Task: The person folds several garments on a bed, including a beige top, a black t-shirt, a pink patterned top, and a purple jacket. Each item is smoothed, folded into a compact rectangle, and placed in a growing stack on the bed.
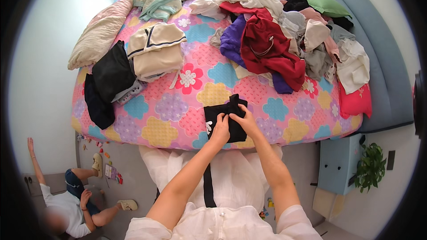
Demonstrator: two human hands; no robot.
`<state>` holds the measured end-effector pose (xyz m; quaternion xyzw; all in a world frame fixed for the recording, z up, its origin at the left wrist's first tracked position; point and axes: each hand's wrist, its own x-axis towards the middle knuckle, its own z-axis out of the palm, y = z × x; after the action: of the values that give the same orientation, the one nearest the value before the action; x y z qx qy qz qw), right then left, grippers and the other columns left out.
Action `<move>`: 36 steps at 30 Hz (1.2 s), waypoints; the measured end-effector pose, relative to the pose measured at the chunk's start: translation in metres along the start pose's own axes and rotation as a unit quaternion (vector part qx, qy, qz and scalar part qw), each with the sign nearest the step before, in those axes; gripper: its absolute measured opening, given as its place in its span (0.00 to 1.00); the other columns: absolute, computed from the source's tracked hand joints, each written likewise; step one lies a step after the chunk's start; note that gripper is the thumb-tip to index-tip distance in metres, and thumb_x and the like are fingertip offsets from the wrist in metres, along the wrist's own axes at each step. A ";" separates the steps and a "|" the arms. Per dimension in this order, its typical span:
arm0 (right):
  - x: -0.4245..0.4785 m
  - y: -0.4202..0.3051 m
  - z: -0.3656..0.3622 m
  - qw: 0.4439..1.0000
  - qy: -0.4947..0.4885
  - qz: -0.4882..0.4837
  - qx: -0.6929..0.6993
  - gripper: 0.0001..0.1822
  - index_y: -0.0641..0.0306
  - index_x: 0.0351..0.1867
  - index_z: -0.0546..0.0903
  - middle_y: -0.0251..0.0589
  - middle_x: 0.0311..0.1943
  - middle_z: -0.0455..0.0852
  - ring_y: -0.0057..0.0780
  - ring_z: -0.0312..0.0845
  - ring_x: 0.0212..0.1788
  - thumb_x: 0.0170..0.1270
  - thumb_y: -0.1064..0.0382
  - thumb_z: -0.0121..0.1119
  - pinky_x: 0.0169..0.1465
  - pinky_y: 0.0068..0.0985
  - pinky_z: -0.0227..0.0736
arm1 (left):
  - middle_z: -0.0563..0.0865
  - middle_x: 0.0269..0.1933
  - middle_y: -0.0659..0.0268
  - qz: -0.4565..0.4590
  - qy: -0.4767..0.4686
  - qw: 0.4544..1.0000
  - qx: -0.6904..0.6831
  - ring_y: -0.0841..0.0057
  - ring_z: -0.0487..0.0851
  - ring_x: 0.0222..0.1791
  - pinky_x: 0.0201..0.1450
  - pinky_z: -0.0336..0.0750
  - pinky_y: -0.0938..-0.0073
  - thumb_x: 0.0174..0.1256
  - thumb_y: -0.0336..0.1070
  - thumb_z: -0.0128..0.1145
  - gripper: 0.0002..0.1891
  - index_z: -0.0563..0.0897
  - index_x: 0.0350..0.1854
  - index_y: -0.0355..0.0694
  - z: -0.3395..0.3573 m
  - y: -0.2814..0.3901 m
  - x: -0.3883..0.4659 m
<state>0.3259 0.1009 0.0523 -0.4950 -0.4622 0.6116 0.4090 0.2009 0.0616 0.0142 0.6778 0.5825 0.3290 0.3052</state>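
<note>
A black garment (pixel 237 130) with a white print at its left side lies partly folded at the near edge of the bed. My left hand (pixel 221 127) rests on its middle, fingertips pinching the cloth. Close beside it, my right hand (pixel 245 120) grips a bunched black strip of the same garment that sticks up at the top. The fingertips of both hands nearly meet. Under the garment spreads a pink flowered bedsheet (pixel 166 106). What lies beneath my fingers is hidden.
Folded stacks hold a cream sailor-collar top (pixel 156 46) and black clothing (pixel 113 73) at left. A loose heap with a red garment (pixel 267 43) covers the right side. A blue headboard (pixel 383 56) and nightstand (pixel 337 163) stand at right. Another person (pixel 71 203) sits at lower left near scattered toys (pixel 113 173).
</note>
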 end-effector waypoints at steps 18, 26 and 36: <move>-0.005 0.025 -0.004 0.997 -0.038 -0.039 -0.048 0.26 0.72 0.52 0.68 0.41 0.45 0.76 0.23 0.71 0.47 0.51 0.66 0.63 0.50 0.21 0.68 | 0.60 0.58 0.43 0.015 0.015 0.999 0.040 0.45 0.75 0.43 0.42 0.74 0.59 0.45 0.19 0.47 0.31 0.58 0.59 0.29 -0.019 0.008 0.017; 0.016 0.044 -0.007 0.861 -0.178 -0.204 -0.431 0.14 0.67 0.37 0.76 0.54 0.34 0.79 0.51 0.74 0.40 0.45 0.69 0.58 0.42 0.36 0.70 | 0.56 0.64 0.49 0.145 -0.049 0.987 0.042 0.47 0.73 0.48 0.44 0.73 0.63 0.40 0.15 0.44 0.36 0.56 0.61 0.30 -0.025 0.011 0.012; 0.025 0.020 0.004 0.973 -0.119 0.196 -0.024 0.12 0.64 0.44 0.74 0.37 0.40 0.78 0.29 0.73 0.42 0.60 0.64 0.49 0.41 0.28 0.69 | 0.55 0.65 0.51 0.052 -0.169 0.983 0.054 0.49 0.78 0.36 0.34 0.75 0.61 0.37 0.16 0.49 0.43 0.52 0.64 0.36 -0.051 0.037 0.007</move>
<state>0.3167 0.1191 0.0278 -0.5093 -0.4164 0.7230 0.2109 0.1826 0.0647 0.0745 0.7682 0.5034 0.1935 0.3448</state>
